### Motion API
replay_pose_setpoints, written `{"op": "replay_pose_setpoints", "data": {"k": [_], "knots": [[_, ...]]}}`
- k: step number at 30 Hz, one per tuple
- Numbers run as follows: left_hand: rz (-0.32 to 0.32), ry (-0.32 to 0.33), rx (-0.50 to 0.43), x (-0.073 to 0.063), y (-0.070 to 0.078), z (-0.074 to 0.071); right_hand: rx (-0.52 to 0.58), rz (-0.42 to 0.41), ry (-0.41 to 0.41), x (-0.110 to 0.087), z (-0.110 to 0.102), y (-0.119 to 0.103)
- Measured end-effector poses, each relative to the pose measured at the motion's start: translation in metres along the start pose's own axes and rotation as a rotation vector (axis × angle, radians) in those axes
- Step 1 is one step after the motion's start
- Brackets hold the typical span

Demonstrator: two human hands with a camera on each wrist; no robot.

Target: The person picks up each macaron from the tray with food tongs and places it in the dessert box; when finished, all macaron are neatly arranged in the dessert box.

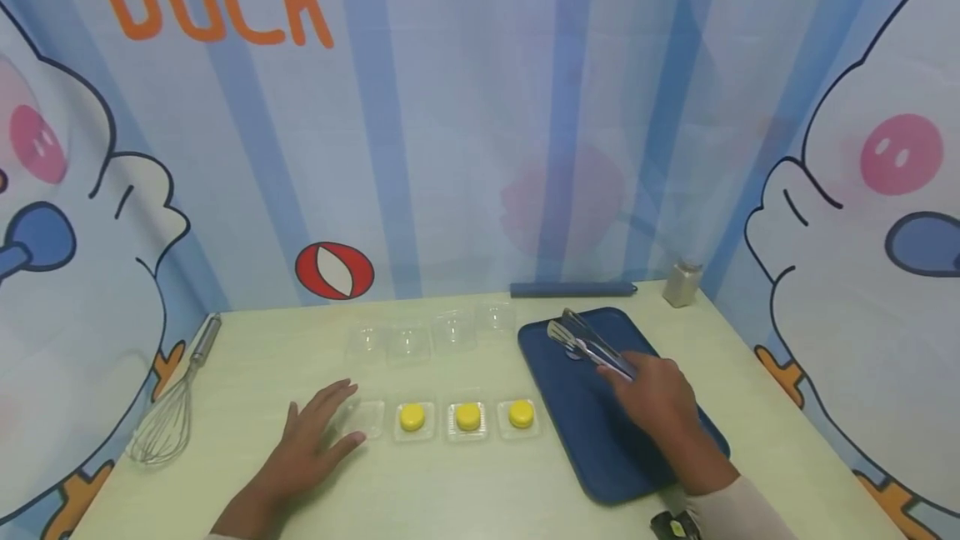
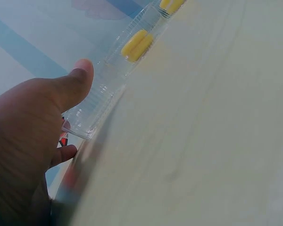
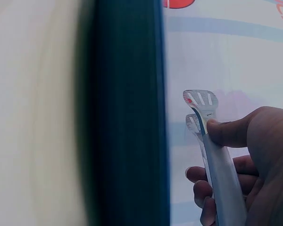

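My right hand (image 1: 660, 398) grips metal tongs (image 3: 221, 174) with slotted tips, thumb along one arm and fingers around the other. The tongs' tips stand apart over the far part of a blue tray (image 1: 592, 457). Beneath them shows a small pale purplish thing (image 1: 576, 348), partly covered by the tongs. My left hand (image 1: 311, 444) has its fingers spread, right at the edge of the leftmost clear plastic container (image 1: 369, 420), which holds nothing. To its right, three similar containers each hold a yellow macaron (image 1: 412, 417), in a row reaching towards the tray.
Several clear plastic covers (image 1: 408, 342) lie in a row behind the containers. A whisk (image 1: 168, 419) rests at the left edge. Behind the tray are a blue bar (image 1: 572, 290) and a small metal-topped shaker (image 1: 682, 284). Printed curtains (image 1: 465, 107) enclose the table.
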State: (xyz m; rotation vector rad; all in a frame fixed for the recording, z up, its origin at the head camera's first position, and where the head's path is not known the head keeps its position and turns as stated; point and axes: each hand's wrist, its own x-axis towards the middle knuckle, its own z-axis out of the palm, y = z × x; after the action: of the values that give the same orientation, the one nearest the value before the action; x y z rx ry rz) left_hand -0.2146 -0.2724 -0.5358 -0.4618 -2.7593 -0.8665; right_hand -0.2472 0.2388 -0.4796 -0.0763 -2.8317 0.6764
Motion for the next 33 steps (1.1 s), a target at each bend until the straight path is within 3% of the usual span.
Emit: {"op": "replay_pose_setpoints", "data": {"k": [10,24,33], "knots": [[0.003,-0.006,-0.025,0.0,-0.006,0.004,-0.023,0.042,-0.005,-0.001,0.002,0.016],[-0.02,-0.032,-0.037,-0.002,-0.002,0.001,-0.016,0.078,-0.045,0.0,0.001,0.016],[-0.002,-0.019,-0.04,-0.002,-0.004,0.003,-0.021,0.09,-0.06,0.002,0.003,0.019]]}}
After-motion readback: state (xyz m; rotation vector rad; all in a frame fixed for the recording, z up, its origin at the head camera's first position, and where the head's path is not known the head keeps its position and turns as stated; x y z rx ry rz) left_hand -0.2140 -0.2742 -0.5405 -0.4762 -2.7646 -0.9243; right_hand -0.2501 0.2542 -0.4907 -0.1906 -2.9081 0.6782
